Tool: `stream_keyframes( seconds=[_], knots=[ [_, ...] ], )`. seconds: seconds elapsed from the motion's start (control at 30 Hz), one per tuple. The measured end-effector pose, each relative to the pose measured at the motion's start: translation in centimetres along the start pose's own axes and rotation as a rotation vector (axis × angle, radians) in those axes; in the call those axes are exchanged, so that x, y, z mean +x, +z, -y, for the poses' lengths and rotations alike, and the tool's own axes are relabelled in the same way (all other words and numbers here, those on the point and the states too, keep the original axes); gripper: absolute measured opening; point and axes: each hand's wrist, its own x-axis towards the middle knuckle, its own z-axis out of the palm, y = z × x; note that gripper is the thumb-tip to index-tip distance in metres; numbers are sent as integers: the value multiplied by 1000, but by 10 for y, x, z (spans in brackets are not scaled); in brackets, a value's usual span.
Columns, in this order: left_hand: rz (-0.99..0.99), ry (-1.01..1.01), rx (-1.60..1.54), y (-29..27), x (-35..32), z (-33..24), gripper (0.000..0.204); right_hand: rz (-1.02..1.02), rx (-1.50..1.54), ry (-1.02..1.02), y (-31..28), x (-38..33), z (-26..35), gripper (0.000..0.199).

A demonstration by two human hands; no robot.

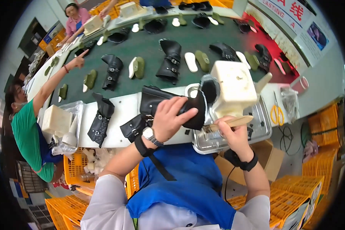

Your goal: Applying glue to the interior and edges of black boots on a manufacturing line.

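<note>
My left hand [170, 119] is wrapped over a black boot upper [151, 100], which lies on its side above the white table edge. The upper's rounded toe end points right, toward a cream box-shaped plastic container [234, 86]. My right hand [234, 134] grips a flat wooden-handled brush [239, 121]. Its bristle end points left, close under the toe end; whether they touch I cannot tell. Beneath the brush sits a clear shallow tray [232, 143]. Another black boot upper [132, 128] with a buckle rests by my left wrist, and a further buckled upper [101, 119] lies farther left.
On the green conveyor belt [142, 48] stand several black uppers with white and olive insoles. Yellow-handled scissors [276, 113] lie right of the tray. A person in green [28, 134] reaches over the belt at left. Orange crates [299, 195] and a cardboard box [274, 161] stand below.
</note>
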Motion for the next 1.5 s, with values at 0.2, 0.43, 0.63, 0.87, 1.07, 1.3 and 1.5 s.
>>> stream_keyframes(
  seconds=[0.2,0.43,0.63,0.87,1.07,1.3,1.5],
  knots=[
    [121,-240,-235,-12,16,5,59,-358,204,111,-21,1,-8,15],
    [79,-854,-1541,-41,11,49,84,-266,-299,273,-89,-11,-9,13],
    [133,-913,-2179,-15,-7,33,84,-74,-631,73,-78,-13,-42,10],
    [476,-933,-2062,5,-23,33,80,50,-690,124,-84,-13,-36,15],
    [752,-878,-2299,43,-50,42,86,-15,-582,295,-115,-20,-27,17],
    [1072,-906,-2092,40,-24,17,32,-354,28,356,-119,0,-3,22],
    [1007,-280,-1394,53,-37,10,81,-180,140,171,-68,21,40,21]
  ],
)
